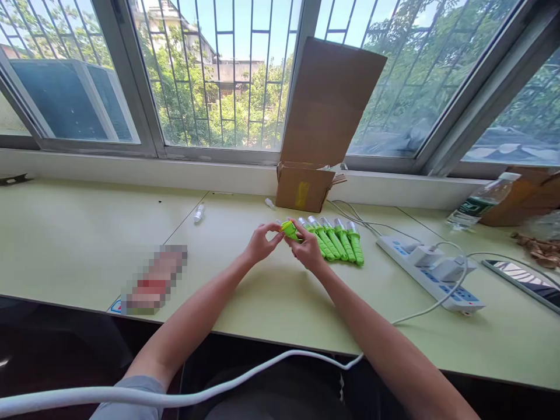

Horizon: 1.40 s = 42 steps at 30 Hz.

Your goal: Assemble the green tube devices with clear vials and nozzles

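Note:
A green handle [289, 230] is held up over the table between both hands, its end facing me. My right hand [308, 251] is closed around it. Thumb and fingers of my left hand [261, 242] pinch at its left end; whether a small part is also between them I cannot make out. Right beside my right hand lies a row of several green sticks [343, 242] with ribbed handles and clear tops pointing away from me. One clear plastic piece [199, 213] rests on the table to the left, and another clear piece [270, 203] near the box.
An open cardboard box [301, 188] stands against the window wall. To the right are a white power strip [431, 274] with plugs and cables, a phone [525, 283] and a tilted plastic bottle [479, 204]. A white cable [245, 376] crosses in front of my body.

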Each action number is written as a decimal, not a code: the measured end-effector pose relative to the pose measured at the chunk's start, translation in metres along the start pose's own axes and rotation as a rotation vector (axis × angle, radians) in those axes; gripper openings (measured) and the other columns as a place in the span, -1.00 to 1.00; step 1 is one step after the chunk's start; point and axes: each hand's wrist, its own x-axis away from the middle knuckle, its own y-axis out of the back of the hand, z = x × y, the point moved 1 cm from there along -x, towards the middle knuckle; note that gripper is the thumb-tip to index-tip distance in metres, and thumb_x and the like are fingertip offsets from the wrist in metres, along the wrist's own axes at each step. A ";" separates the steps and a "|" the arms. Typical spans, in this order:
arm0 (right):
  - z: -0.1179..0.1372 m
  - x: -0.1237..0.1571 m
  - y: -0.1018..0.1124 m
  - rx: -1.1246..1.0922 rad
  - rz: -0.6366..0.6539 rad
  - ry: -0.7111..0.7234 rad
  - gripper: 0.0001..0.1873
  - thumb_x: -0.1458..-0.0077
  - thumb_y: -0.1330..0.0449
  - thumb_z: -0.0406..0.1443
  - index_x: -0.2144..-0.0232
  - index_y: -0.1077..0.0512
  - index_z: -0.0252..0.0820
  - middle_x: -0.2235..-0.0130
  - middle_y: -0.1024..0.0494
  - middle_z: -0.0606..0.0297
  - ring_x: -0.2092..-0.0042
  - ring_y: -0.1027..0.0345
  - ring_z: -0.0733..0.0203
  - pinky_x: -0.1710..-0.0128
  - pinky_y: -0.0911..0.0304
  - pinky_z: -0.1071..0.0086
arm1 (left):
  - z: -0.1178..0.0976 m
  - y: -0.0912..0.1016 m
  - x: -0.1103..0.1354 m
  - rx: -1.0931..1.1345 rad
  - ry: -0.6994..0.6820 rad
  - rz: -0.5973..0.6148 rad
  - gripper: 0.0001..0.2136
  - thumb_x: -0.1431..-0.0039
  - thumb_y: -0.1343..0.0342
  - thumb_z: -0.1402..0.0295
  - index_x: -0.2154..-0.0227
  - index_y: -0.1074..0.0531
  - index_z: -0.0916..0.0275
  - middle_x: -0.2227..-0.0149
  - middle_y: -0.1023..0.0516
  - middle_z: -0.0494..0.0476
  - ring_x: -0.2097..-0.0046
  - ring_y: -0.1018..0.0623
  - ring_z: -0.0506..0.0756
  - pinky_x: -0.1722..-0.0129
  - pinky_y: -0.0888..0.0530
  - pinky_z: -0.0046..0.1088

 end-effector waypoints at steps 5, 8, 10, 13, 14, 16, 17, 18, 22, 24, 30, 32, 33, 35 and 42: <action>0.010 0.003 0.001 -0.107 0.006 -0.034 -0.30 0.04 -0.24 -0.13 -0.16 -0.25 -0.16 0.56 -0.34 0.45 0.70 -0.03 0.42 0.75 -0.03 0.47 | -0.001 0.001 -0.001 0.029 -0.016 0.010 -0.80 -0.15 -0.10 0.20 0.24 -0.45 0.18 0.19 -0.57 0.11 0.10 -0.52 0.10 0.04 -0.40 -0.26; 0.014 0.004 0.002 -0.178 0.038 -0.060 -0.27 0.04 -0.25 -0.11 -0.17 -0.23 -0.18 0.61 -0.28 0.50 0.70 -0.04 0.42 0.77 0.01 0.49 | -0.001 0.002 0.000 0.056 -0.017 0.033 -0.77 -0.16 -0.08 0.17 0.22 -0.46 0.18 0.17 -0.57 0.11 0.08 -0.52 0.10 0.03 -0.39 -0.27; 0.016 0.005 0.002 -0.215 0.069 -0.080 -0.25 0.05 -0.25 -0.10 -0.18 -0.22 -0.19 0.62 -0.26 0.51 0.71 -0.05 0.42 0.77 0.02 0.50 | -0.002 0.003 0.000 0.079 -0.014 0.061 -0.75 -0.17 -0.07 0.15 0.21 -0.46 0.18 0.16 -0.57 0.12 0.09 -0.53 0.10 0.02 -0.40 -0.28; 0.018 0.006 0.003 -0.249 0.107 -0.111 -0.22 0.08 -0.27 -0.09 -0.18 -0.22 -0.20 0.63 -0.26 0.53 0.72 -0.05 0.43 0.78 0.01 0.51 | -0.003 0.004 0.001 0.111 -0.003 0.095 -0.73 -0.16 -0.07 0.13 0.20 -0.47 0.17 0.17 -0.57 0.12 0.11 -0.55 0.09 0.03 -0.41 -0.31; 0.019 0.006 0.004 -0.259 0.116 -0.121 -0.21 0.09 -0.27 -0.09 -0.18 -0.21 -0.20 0.63 -0.26 0.53 0.72 -0.05 0.43 0.78 0.00 0.51 | -0.003 0.005 0.001 0.119 -0.001 0.102 -0.73 -0.15 -0.07 0.13 0.20 -0.47 0.17 0.18 -0.58 0.11 0.11 -0.55 0.09 0.04 -0.42 -0.31; 0.020 0.006 0.004 -0.275 0.132 -0.135 -0.19 0.10 -0.27 -0.08 -0.19 -0.20 -0.19 0.63 -0.28 0.53 0.72 -0.05 0.43 0.78 0.00 0.51 | -0.003 0.005 0.001 0.133 0.001 0.114 -0.72 -0.15 -0.08 0.12 0.20 -0.47 0.18 0.20 -0.58 0.11 0.12 -0.56 0.10 0.04 -0.42 -0.32; 0.021 0.006 0.004 -0.279 0.138 -0.139 -0.19 0.10 -0.27 -0.07 -0.19 -0.20 -0.19 0.62 -0.29 0.52 0.72 -0.05 0.43 0.78 -0.01 0.51 | -0.003 0.006 0.001 0.140 0.003 0.120 -0.72 -0.15 -0.08 0.12 0.19 -0.47 0.18 0.21 -0.58 0.11 0.12 -0.56 0.10 0.04 -0.43 -0.32; 0.022 0.006 0.004 -0.280 0.145 -0.144 -0.19 0.10 -0.27 -0.07 -0.18 -0.20 -0.19 0.62 -0.30 0.51 0.72 -0.06 0.43 0.78 -0.01 0.51 | -0.004 0.006 0.001 0.145 0.006 0.124 -0.71 -0.14 -0.08 0.12 0.19 -0.47 0.18 0.21 -0.58 0.11 0.13 -0.56 0.10 0.05 -0.43 -0.32; 0.024 0.007 0.005 -0.269 0.179 -0.164 -0.20 0.13 -0.29 -0.06 -0.16 -0.23 -0.17 0.62 -0.33 0.51 0.72 -0.07 0.43 0.79 -0.01 0.52 | -0.005 0.006 0.002 0.167 0.031 0.140 -0.70 -0.13 -0.09 0.11 0.19 -0.47 0.20 0.24 -0.59 0.11 0.15 -0.57 0.10 0.06 -0.44 -0.32; 0.024 0.007 0.004 -0.267 0.200 -0.168 -0.24 0.14 -0.29 -0.07 -0.12 -0.27 -0.16 0.62 -0.33 0.51 0.72 -0.07 0.43 0.79 -0.01 0.52 | -0.005 0.007 0.003 0.185 0.039 0.160 -0.69 -0.13 -0.08 0.10 0.19 -0.47 0.20 0.24 -0.59 0.11 0.15 -0.57 0.10 0.07 -0.44 -0.33; 0.019 0.006 0.004 -0.266 0.210 -0.225 -0.26 0.21 -0.35 -0.11 -0.03 -0.24 -0.19 0.62 -0.34 0.53 0.73 -0.08 0.43 0.79 0.00 0.53 | -0.006 0.008 0.003 0.196 0.052 0.170 -0.68 -0.12 -0.08 0.08 0.21 -0.47 0.21 0.26 -0.59 0.10 0.17 -0.57 0.09 0.07 -0.43 -0.35; 0.018 0.005 0.004 -0.268 0.214 -0.236 -0.29 0.23 -0.36 -0.12 0.02 -0.23 -0.19 0.62 -0.35 0.54 0.73 -0.09 0.43 0.80 0.00 0.54 | -0.006 0.009 0.003 0.195 0.047 0.172 -0.68 -0.12 -0.09 0.08 0.22 -0.47 0.21 0.26 -0.58 0.10 0.16 -0.56 0.08 0.05 -0.41 -0.35; 0.017 0.005 0.003 -0.268 0.219 -0.239 -0.32 0.23 -0.36 -0.11 0.06 -0.24 -0.18 0.62 -0.35 0.54 0.73 -0.09 0.43 0.80 0.00 0.54 | -0.007 0.009 0.003 0.194 0.047 0.174 -0.69 -0.12 -0.09 0.08 0.23 -0.47 0.21 0.26 -0.58 0.10 0.15 -0.56 0.08 0.04 -0.41 -0.34; 0.018 0.005 0.003 -0.272 0.234 -0.242 -0.41 0.22 -0.35 -0.11 0.16 -0.25 -0.17 0.63 -0.34 0.55 0.74 -0.08 0.43 0.80 0.00 0.54 | -0.008 0.010 0.003 0.191 0.051 0.178 -0.69 -0.12 -0.08 0.07 0.25 -0.46 0.22 0.28 -0.58 0.10 0.16 -0.56 0.08 0.04 -0.40 -0.33; 0.023 0.006 0.002 -0.316 0.276 -0.236 -0.57 0.17 -0.32 -0.14 0.29 -0.23 -0.12 0.62 -0.37 0.52 0.74 -0.09 0.43 0.80 0.00 0.53 | -0.006 0.011 0.002 0.185 0.069 0.162 -0.69 -0.08 -0.12 0.05 0.32 -0.44 0.23 0.33 -0.56 0.08 0.21 -0.55 0.07 0.06 -0.42 -0.31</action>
